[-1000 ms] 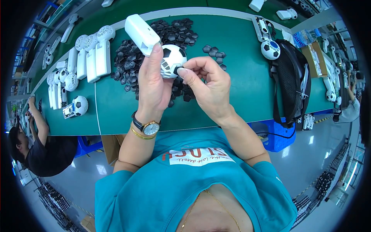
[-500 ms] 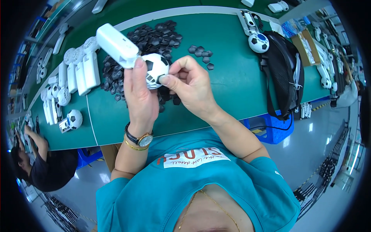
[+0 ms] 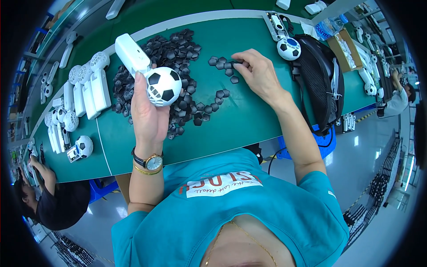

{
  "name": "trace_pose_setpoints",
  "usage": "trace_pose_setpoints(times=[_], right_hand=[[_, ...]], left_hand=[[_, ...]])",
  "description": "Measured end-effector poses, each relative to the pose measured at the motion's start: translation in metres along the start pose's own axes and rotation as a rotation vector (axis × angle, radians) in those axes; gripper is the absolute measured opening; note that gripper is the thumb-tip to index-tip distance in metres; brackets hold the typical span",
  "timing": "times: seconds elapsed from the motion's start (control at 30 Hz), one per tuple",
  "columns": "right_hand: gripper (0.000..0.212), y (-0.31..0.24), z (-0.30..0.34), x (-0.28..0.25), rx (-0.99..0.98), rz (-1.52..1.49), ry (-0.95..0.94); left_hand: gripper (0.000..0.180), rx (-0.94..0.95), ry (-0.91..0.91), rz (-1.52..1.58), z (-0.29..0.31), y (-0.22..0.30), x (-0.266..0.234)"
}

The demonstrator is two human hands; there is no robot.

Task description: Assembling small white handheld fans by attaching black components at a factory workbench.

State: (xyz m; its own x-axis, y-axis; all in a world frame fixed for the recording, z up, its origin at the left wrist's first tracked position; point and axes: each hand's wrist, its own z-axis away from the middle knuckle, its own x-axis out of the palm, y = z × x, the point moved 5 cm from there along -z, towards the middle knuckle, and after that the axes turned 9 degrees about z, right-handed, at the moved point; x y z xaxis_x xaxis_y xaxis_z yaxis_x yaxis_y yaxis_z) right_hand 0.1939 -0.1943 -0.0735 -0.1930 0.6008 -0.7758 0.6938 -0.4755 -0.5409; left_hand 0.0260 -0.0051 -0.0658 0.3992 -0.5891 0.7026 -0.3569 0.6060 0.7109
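Note:
My left hand is wrapped round a white handheld device with a soccer-ball head. Its box-shaped white body tilts up and left from the palm. Black pentagons and a slotted patch show on the ball. Over the table to the right, my right hand has thumb and index finger together at a black pentagon piece, mostly hidden by the fingertips. Several loose black pentagon pieces lie just left of those fingertips. Behind and beside my left hand spreads a large heap of the same pieces.
White devices stand in a row at the left, with another ball-headed device nearer me. At the right lie a black mesh backpack, a ball-headed device, a water bottle and a cardboard box. Another person sits at far left.
My right hand has left the ball and moved right and away to the loose pentagon pieces. My left hand has shifted slightly left with the device, turning the ball more into view.

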Motion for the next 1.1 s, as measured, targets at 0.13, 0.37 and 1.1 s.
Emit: trace_pose_setpoints(times=[0.13, 0.37, 1.1], right_hand=[[0.02, -0.003, -0.003, -0.001, -0.244, 0.179, -0.002], [0.02, -0.002, -0.016, 0.007, -0.261, 0.231, -0.118], [0.017, -0.115, 0.011, -0.007, -0.241, -0.518, -0.076]], left_hand=[[0.054, 0.03, 0.067, -0.029, -0.001, -0.001, -0.005], [0.053, 0.016, 0.055, -0.026, -0.001, 0.001, -0.008], [0.043, -0.11, -0.015, 0.187, -0.011, -0.002, 0.03]])
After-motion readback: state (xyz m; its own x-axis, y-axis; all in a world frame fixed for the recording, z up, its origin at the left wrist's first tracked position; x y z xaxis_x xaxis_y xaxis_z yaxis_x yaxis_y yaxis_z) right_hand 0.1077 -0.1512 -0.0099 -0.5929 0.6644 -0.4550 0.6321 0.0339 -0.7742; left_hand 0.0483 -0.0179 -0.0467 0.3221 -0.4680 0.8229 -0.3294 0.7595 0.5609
